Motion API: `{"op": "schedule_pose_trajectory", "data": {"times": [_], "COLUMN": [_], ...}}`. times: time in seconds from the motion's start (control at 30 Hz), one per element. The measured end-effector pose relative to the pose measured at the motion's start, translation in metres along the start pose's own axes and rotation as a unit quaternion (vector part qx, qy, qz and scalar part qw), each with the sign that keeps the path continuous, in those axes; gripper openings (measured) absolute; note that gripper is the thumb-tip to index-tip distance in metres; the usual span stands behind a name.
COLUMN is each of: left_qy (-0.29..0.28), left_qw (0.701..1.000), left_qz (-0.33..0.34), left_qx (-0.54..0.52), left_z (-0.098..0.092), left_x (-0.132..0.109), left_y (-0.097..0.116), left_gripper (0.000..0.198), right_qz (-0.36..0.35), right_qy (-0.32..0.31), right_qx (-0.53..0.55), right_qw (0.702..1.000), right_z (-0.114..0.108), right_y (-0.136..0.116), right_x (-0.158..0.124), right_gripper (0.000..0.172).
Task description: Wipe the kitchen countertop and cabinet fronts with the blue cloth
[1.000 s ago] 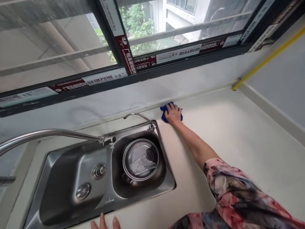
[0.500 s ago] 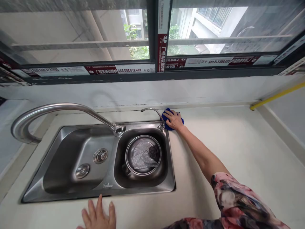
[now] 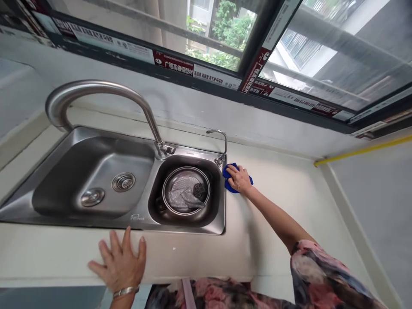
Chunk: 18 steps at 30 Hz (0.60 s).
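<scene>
On pale counter (image 3: 289, 180) beneath window (image 3: 219, 30): right fingers (image 3: 232, 169) clutching blue cloth (image 3: 229, 186), left fingers (image 3: 116, 243) splayed.

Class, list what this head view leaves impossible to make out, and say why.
Head view: crumpled blue cloth, middle hidden by the bare right hand.
Head view: round metal vessel, base partly covered by the crumpled silvery-grey sheet.
Head view: small pale logo, too blurred to read.
Head view: yellow pipe, cut off by right edge.

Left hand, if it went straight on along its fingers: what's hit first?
The sink's front rim, right ahead of the left hand; whether a fingertip already touches it is hard to tell from this view.
</scene>
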<state>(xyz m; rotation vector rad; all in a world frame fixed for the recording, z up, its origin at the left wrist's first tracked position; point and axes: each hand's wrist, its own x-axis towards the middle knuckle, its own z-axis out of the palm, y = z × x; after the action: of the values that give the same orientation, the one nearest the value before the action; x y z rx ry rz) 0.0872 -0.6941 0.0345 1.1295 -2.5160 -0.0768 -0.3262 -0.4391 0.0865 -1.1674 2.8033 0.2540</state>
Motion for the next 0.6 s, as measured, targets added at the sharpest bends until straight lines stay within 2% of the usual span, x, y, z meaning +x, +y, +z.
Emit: {"op": "schedule_pose_trajectory", "data": {"times": [0.17,0.33,0.43,0.5,0.6], "left_qy": [-0.014,-0.011,0.0,0.008,0.018], "left_qw": [1.0,0.999,0.999,0.998,0.998], "left_qz": [0.002,0.007,0.007,-0.004,-0.013], "left_qx": [-0.015,-0.035,-0.045,-0.058,-0.063], "left_z": [0.0,-0.002,-0.004,-0.004,-0.003], "left_x": [-0.003,-0.004,-0.004,-0.003,-0.003], "left_y": [-0.001,-0.002,0.0,0.002,0.004], "left_gripper": [0.069,0.071,0.071,0.07,0.068], "right_qz": [-0.042,-0.126,-0.167,-0.188,-0.186], "right_qy": [-0.044,-0.104,-0.129,-0.146,-0.15], "right_qx": [-0.001,0.025,0.031,0.022,-0.012], "right_qw": [0.998,0.986,0.977,0.971,0.971], "right_z": [-0.008,-0.006,-0.002,-0.001,-0.005], "right_y": [-0.038,-0.084,-0.097,-0.095,-0.086], "right_x": [-0.035,-0.107,-0.145,-0.149,-0.115], "right_gripper": [0.044,0.035,0.036,0.037,0.033]}}
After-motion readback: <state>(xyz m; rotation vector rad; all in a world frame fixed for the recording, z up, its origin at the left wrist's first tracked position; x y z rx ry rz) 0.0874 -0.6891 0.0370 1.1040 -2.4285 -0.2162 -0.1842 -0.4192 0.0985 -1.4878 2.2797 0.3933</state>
